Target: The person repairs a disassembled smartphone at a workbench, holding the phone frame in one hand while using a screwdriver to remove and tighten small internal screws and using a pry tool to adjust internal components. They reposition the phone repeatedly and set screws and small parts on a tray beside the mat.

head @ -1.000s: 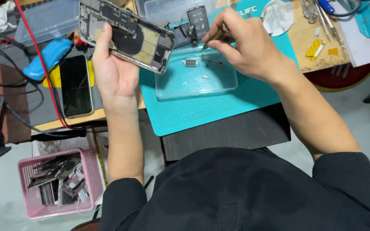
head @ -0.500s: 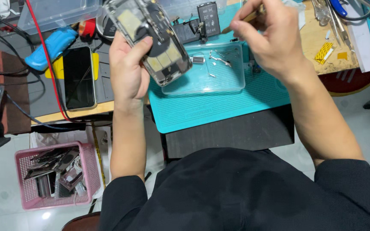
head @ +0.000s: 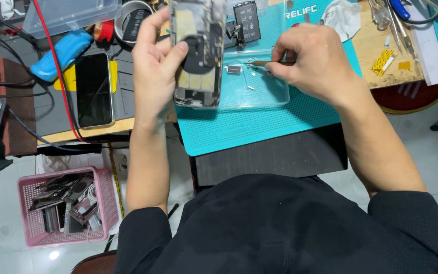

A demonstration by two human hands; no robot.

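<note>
Upper centre of the frame, the left hand (head: 155, 76) clasps an opened phone (head: 198, 53); the right hand (head: 315, 61) pinches tweezers (head: 262, 63) above a clear tray (head: 259, 91).

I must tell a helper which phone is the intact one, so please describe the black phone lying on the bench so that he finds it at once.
Start at the teal mat and look to its left, past the left hand holding the opened phone. The black phone lies flat on the grey pad, screen up and dark, beside a red cable. It alone is whole and closed.
</note>
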